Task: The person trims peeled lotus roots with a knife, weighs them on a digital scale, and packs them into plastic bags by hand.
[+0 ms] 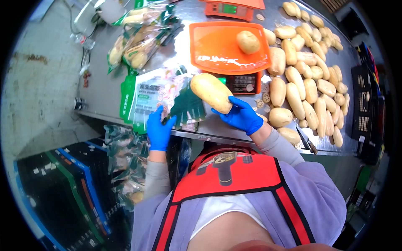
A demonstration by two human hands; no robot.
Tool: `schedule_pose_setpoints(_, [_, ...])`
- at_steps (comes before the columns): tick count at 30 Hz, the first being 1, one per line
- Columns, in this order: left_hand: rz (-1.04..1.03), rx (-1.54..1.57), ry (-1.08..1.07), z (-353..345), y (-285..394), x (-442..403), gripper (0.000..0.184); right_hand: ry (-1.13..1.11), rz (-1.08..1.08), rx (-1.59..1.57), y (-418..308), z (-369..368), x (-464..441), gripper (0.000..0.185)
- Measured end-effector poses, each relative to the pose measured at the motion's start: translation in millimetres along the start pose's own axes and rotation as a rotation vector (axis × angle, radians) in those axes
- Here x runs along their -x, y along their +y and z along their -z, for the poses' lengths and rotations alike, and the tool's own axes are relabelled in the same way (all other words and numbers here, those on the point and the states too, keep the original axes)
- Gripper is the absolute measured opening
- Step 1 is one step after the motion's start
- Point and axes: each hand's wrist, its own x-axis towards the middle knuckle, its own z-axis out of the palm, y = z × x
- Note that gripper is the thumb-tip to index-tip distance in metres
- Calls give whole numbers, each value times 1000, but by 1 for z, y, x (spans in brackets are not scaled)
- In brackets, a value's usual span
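My right hand (pixel 241 116), in a blue glove, grips the lower end of a long pale lotus root piece (pixel 210 92) in front of the orange scale. A rounder piece (pixel 248 42) lies on the orange tray (pixel 217 46) of that scale. My left hand (pixel 159 130), also gloved in blue, has its fingers apart at the near edge of a flat printed plastic bag (pixel 146 98) with green parts. Whether its fingertips touch the bag cannot be made out.
Many loose root pieces (pixel 294 85) cover the table's right side, with a knife (pixel 307 139) near the front edge. Filled bags (pixel 140 48) lie at the back left. A second orange scale (pixel 229 9) stands behind. Black crates (pixel 63 196) are at lower left.
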Motion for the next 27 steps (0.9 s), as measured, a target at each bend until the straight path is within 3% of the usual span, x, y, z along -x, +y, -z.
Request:
schedule_pose_setpoints(1, [-148, -46, 53, -9, -12, 10, 47, -11, -11, -60, 3, -3, -4, 64])
schedule_pose_setpoints(4, [49, -68, 38, -31, -35, 32, 35, -5, -52, -70, 12, 0, -14, 64])
schedule_pose_setpoints(7, [-24, -150, 67, -36, -48, 31, 30, -4, -85, -60, 18, -4, -21, 60])
schedule_pose_setpoints(9, [42, -128, -16, -26, -39, 23, 35, -9, -93, -60, 21, -8, -26, 56])
schedule_pose_setpoints(12, [-40, 126, 17, 14, 32, -2, 61, -21, -41, 86, 15, -19, -26, 54])
schedule_pose_setpoints(13, [-120, 137, -11, 28, 55, -11, 70, 3, -51, 295, 9, -24, -23, 51])
schedule_pose_setpoints(14, [-233, 97, -71, 36, 73, -20, 80, 28, -56, 500, 4, -30, -21, 48])
schedule_pose_setpoints(15, [-348, 60, -134, 39, 88, -26, 90, 32, -46, 494, 1, -37, -17, 48])
schedule_pose_setpoints(16, [-368, -28, -221, 36, 102, -28, 103, -71, 4, 711, -3, -46, -14, 45])
schedule_pose_setpoints(17, [-415, -75, -320, 29, 111, -31, 103, -170, 58, 928, -6, -49, -11, 42])
schedule_pose_setpoints(19, [-266, 225, -660, 15, 121, -39, 100, -186, 154, 1087, -16, -44, 0, 42])
schedule_pose_setpoints(21, [-247, 494, -640, -11, 118, -42, 98, -11, 48, 949, -35, -36, 28, 41])
schedule_pose_setpoints(23, [-192, 787, -642, -31, 129, -43, 90, 113, 259, 989, -50, -28, 69, 40])
schedule_pose_setpoints(27, [465, 1414, -868, -72, 121, -29, 78, 718, 877, 1041, -86, 52, 180, 27])
